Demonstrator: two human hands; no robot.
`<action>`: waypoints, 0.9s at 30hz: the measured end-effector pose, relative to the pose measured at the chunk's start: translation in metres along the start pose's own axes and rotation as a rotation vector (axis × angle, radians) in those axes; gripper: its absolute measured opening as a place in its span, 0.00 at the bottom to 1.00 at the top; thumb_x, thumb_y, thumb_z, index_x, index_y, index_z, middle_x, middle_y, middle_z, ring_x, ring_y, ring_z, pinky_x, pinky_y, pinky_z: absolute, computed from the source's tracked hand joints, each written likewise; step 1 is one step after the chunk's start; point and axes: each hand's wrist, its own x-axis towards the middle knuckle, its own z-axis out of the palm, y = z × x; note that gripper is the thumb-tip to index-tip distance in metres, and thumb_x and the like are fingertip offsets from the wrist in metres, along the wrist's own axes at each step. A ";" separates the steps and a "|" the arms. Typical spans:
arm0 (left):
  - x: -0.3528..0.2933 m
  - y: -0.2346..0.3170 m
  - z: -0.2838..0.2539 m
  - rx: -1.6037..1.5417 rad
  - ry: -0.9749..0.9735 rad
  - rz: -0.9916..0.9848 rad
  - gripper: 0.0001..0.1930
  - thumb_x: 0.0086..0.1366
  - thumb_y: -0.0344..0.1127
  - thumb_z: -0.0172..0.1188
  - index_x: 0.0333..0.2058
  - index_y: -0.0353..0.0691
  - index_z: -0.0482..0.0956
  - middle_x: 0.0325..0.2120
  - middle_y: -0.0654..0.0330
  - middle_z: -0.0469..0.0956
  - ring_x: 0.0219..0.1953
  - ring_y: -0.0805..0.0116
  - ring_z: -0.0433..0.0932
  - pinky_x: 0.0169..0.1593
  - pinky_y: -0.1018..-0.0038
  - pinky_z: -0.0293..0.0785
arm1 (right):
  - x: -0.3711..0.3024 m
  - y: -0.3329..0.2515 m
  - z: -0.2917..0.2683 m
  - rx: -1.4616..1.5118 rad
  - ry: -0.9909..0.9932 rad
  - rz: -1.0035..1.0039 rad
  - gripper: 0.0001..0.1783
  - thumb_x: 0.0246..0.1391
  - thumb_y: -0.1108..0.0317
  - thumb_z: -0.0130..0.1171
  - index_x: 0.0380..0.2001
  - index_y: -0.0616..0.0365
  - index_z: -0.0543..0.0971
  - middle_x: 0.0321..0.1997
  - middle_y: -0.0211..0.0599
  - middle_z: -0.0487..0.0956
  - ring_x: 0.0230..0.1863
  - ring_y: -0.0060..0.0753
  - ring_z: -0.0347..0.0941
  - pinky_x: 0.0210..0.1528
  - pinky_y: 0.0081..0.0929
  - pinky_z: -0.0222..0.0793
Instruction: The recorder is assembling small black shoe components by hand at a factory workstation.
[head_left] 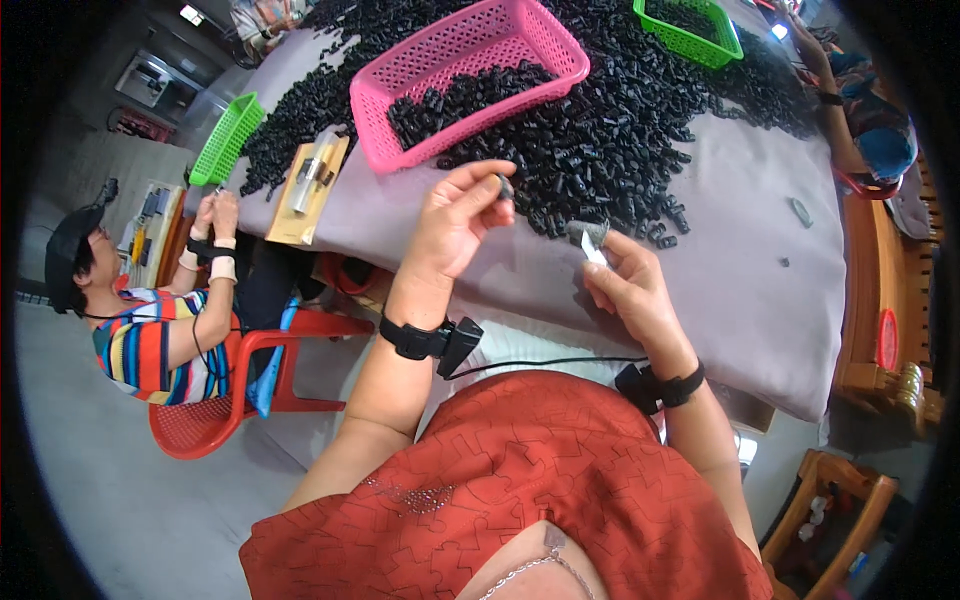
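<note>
My left hand (458,225) is closed, pinching a small black plastic piece (505,187) between thumb and fingertips above the table's near edge. To its right, my right hand (632,278) grips a small flat tool with a pale, blade-like tip (593,248). A grey covering (588,231) shows at that hand's fingertip; I cannot tell its kind. The two hands are apart. Just beyond them spreads a large pile of small black parts (600,140). In the middle of the pile sits a pink perforated basket (375,125), partly filled with the same parts.
Green baskets stand at the far right (690,38) and far left (225,140). A yellowish board with a clear tube (312,175) lies left. One co-worker (165,320) sits on a red chair (200,430) at left; another's arm (840,120) reaches in at right. A grey cloth (750,270) covers the table.
</note>
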 end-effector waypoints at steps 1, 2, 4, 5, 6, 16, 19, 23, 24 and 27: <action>0.005 0.012 -0.004 0.043 0.052 0.057 0.11 0.67 0.30 0.57 0.46 0.34 0.78 0.29 0.62 0.80 0.28 0.74 0.79 0.34 0.77 0.80 | 0.000 0.000 0.001 -0.018 -0.014 0.005 0.11 0.59 0.70 0.57 0.44 0.61 0.74 0.27 0.22 0.72 0.21 0.10 0.61 0.21 0.12 0.55; 0.013 0.024 -0.007 0.084 0.089 0.115 0.10 0.66 0.30 0.57 0.45 0.34 0.78 0.29 0.62 0.80 0.29 0.73 0.80 0.34 0.76 0.80 | -0.001 0.001 -0.001 -0.009 -0.024 0.006 0.08 0.59 0.71 0.57 0.40 0.61 0.74 0.27 0.22 0.72 0.22 0.09 0.61 0.22 0.12 0.56; 0.035 0.047 -0.014 0.229 0.177 0.208 0.11 0.66 0.28 0.57 0.46 0.34 0.77 0.32 0.60 0.79 0.31 0.70 0.81 0.36 0.76 0.81 | -0.001 0.001 -0.004 -0.006 -0.033 0.008 0.07 0.59 0.71 0.57 0.39 0.61 0.74 0.28 0.22 0.72 0.22 0.09 0.61 0.22 0.12 0.56; 0.046 0.057 -0.017 0.336 0.232 0.244 0.12 0.66 0.28 0.56 0.47 0.33 0.76 0.34 0.59 0.79 0.33 0.69 0.82 0.37 0.76 0.81 | -0.001 0.001 -0.003 -0.005 -0.045 0.013 0.07 0.59 0.71 0.58 0.38 0.61 0.74 0.28 0.22 0.72 0.22 0.09 0.61 0.22 0.12 0.56; 0.055 0.063 -0.018 0.443 0.279 0.292 0.13 0.66 0.28 0.57 0.49 0.33 0.75 0.37 0.57 0.79 0.32 0.67 0.83 0.35 0.76 0.81 | -0.002 0.001 -0.002 -0.002 -0.047 0.011 0.07 0.59 0.71 0.58 0.38 0.61 0.74 0.28 0.22 0.72 0.22 0.09 0.61 0.22 0.12 0.56; 0.019 0.013 -0.011 1.203 0.021 0.161 0.12 0.59 0.29 0.63 0.42 0.35 0.79 0.36 0.62 0.77 0.28 0.77 0.75 0.31 0.79 0.71 | 0.001 -0.003 -0.003 0.006 -0.049 0.012 0.08 0.58 0.70 0.57 0.40 0.61 0.75 0.26 0.22 0.72 0.23 0.10 0.62 0.23 0.13 0.57; 0.012 0.007 -0.011 1.475 -0.098 0.174 0.11 0.54 0.28 0.64 0.37 0.33 0.79 0.28 0.60 0.73 0.28 0.72 0.72 0.33 0.74 0.69 | 0.001 -0.003 -0.005 -0.012 -0.059 0.046 0.07 0.58 0.70 0.57 0.37 0.60 0.75 0.27 0.22 0.72 0.23 0.10 0.62 0.24 0.13 0.58; 0.012 0.001 -0.018 1.523 -0.078 0.201 0.09 0.55 0.27 0.64 0.35 0.33 0.79 0.28 0.61 0.73 0.27 0.73 0.71 0.33 0.76 0.69 | -0.001 -0.001 -0.003 -0.002 -0.056 0.031 0.08 0.58 0.70 0.57 0.40 0.61 0.75 0.26 0.22 0.72 0.23 0.10 0.62 0.24 0.13 0.58; 0.012 0.000 -0.018 1.526 -0.077 0.221 0.08 0.56 0.27 0.63 0.35 0.34 0.78 0.29 0.62 0.74 0.27 0.74 0.71 0.33 0.77 0.69 | -0.002 -0.002 -0.004 0.001 -0.058 0.029 0.10 0.58 0.70 0.57 0.42 0.61 0.75 0.27 0.22 0.72 0.23 0.10 0.63 0.24 0.13 0.59; 0.008 -0.007 -0.018 1.054 -0.028 0.055 0.06 0.62 0.28 0.61 0.38 0.37 0.79 0.32 0.63 0.77 0.28 0.76 0.74 0.34 0.79 0.71 | -0.001 -0.003 -0.003 0.014 -0.058 0.019 0.15 0.58 0.71 0.57 0.49 0.62 0.74 0.28 0.22 0.72 0.25 0.10 0.63 0.25 0.13 0.60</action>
